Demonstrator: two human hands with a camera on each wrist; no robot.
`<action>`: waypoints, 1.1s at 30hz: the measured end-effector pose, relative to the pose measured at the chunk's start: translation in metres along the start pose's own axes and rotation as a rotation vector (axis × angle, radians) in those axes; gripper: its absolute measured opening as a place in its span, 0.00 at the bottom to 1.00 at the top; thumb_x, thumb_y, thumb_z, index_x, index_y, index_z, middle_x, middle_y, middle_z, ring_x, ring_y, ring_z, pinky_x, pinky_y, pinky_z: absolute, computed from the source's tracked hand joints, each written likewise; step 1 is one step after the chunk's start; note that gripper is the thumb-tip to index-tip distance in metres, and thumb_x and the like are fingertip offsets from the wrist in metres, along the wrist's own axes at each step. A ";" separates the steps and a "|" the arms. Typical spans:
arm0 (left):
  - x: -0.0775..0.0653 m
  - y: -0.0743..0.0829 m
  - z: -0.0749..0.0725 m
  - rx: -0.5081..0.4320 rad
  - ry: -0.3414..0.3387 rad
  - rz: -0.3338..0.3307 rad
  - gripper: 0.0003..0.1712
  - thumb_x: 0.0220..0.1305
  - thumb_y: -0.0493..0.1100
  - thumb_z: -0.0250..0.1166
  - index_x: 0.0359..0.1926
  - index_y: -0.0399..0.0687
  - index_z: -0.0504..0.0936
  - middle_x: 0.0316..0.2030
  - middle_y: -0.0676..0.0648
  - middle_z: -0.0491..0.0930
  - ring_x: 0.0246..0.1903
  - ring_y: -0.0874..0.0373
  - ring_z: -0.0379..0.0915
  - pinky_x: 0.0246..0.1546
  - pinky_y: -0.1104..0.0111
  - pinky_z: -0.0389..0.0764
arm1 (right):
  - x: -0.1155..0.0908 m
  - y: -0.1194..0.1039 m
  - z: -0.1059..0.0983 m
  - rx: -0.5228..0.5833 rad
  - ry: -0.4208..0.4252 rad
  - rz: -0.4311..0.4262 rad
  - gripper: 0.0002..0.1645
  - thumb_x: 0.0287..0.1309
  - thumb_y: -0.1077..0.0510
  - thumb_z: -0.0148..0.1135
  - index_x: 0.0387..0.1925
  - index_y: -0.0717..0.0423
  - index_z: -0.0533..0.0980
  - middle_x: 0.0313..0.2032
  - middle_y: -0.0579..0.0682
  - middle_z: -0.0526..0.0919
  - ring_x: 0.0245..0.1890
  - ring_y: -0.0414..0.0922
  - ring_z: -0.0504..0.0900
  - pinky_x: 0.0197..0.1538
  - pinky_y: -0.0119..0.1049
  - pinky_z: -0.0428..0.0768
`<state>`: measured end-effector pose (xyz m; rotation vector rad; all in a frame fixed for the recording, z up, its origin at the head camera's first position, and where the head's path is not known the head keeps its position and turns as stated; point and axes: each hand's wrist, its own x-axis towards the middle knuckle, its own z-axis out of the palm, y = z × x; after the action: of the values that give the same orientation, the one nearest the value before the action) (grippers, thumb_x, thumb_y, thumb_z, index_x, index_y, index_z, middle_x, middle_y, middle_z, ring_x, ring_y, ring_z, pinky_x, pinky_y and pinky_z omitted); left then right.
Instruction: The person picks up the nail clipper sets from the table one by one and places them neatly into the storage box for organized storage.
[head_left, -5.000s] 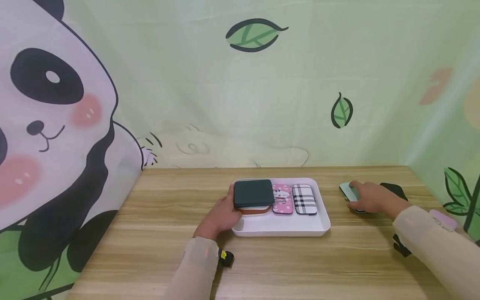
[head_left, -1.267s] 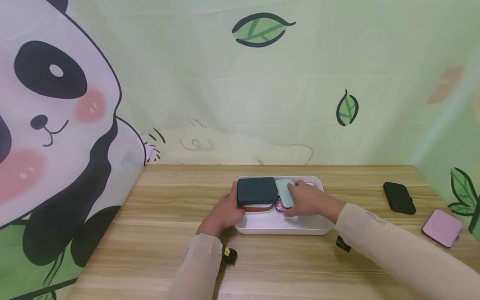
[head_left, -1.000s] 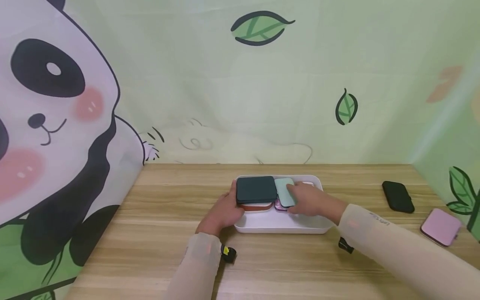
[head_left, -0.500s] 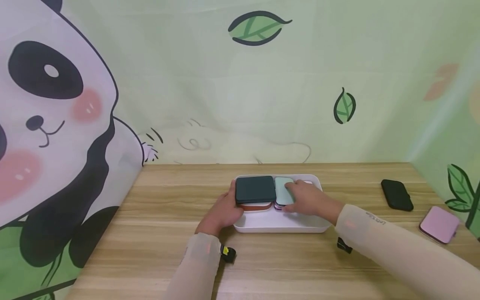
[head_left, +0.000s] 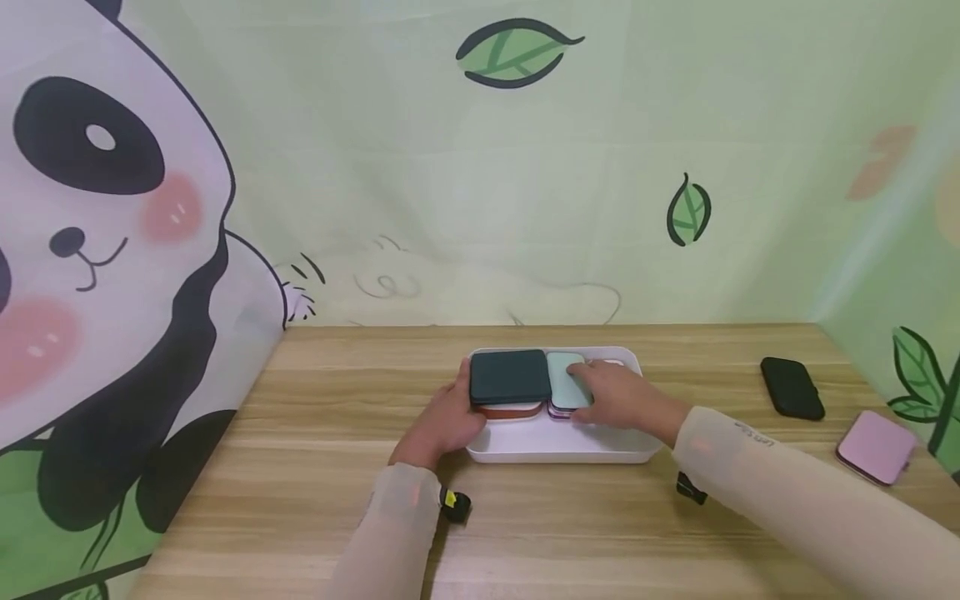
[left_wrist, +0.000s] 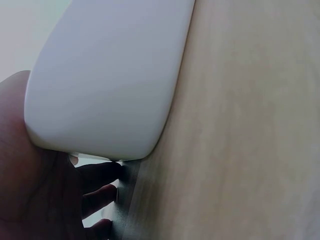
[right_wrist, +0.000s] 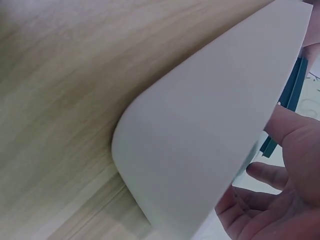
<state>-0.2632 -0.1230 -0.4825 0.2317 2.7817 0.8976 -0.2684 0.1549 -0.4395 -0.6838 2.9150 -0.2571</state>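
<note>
A flat mint-green case (head_left: 567,380) with rounded corners lies over a pink-edged case (head_left: 559,412) in the white tray (head_left: 558,457). My right hand (head_left: 618,398) pinches it from the right, thumb toward the near side. Directly left of it, a dark green case (head_left: 510,377) sits on top of a brown-and-white one (head_left: 510,412). At the tray's left end, my left hand (head_left: 442,422) grips the wall and rim. The left wrist view shows its fingers (left_wrist: 102,175) behind the tray's end. My right hand hides most of the tray's right half.
A black case (head_left: 792,388) and a pink square case (head_left: 876,447) lie on the wooden table (head_left: 570,533) to the right. A printed cloth (head_left: 360,167) with a panda and leaves hangs behind the table.
My right hand has carried the mint-green case from the table's right side into the tray. Over the last second it has settled level beside the dark green case. My left hand stays at the tray.
</note>
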 end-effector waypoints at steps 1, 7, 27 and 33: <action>0.000 0.000 0.000 0.002 0.000 0.000 0.53 0.62 0.46 0.55 0.81 0.50 0.34 0.74 0.41 0.61 0.73 0.44 0.55 0.71 0.49 0.60 | 0.000 0.000 0.000 -0.002 0.000 0.002 0.46 0.54 0.45 0.74 0.67 0.64 0.69 0.59 0.66 0.78 0.57 0.59 0.78 0.61 0.52 0.75; 0.002 0.001 0.002 0.002 -0.003 -0.009 0.54 0.62 0.46 0.56 0.81 0.51 0.34 0.75 0.42 0.61 0.74 0.45 0.54 0.72 0.49 0.59 | -0.002 0.002 -0.003 0.009 0.000 -0.001 0.48 0.53 0.43 0.74 0.68 0.64 0.68 0.59 0.66 0.77 0.58 0.59 0.78 0.61 0.53 0.75; 0.001 0.001 0.002 -0.010 0.009 -0.015 0.53 0.63 0.45 0.54 0.81 0.51 0.34 0.75 0.43 0.60 0.74 0.44 0.54 0.72 0.48 0.58 | -0.030 0.053 -0.042 -0.019 0.138 0.124 0.37 0.64 0.44 0.63 0.67 0.61 0.70 0.65 0.65 0.73 0.66 0.65 0.70 0.66 0.62 0.67; 0.002 0.000 0.004 -0.004 0.009 -0.017 0.52 0.64 0.47 0.54 0.81 0.52 0.34 0.75 0.42 0.60 0.74 0.44 0.55 0.72 0.47 0.58 | -0.046 0.083 -0.047 0.002 0.133 0.206 0.37 0.66 0.46 0.59 0.68 0.64 0.67 0.64 0.69 0.71 0.64 0.67 0.70 0.64 0.65 0.68</action>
<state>-0.2642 -0.1198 -0.4858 0.2038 2.7853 0.9026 -0.2708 0.2550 -0.4051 -0.3741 3.0804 -0.2920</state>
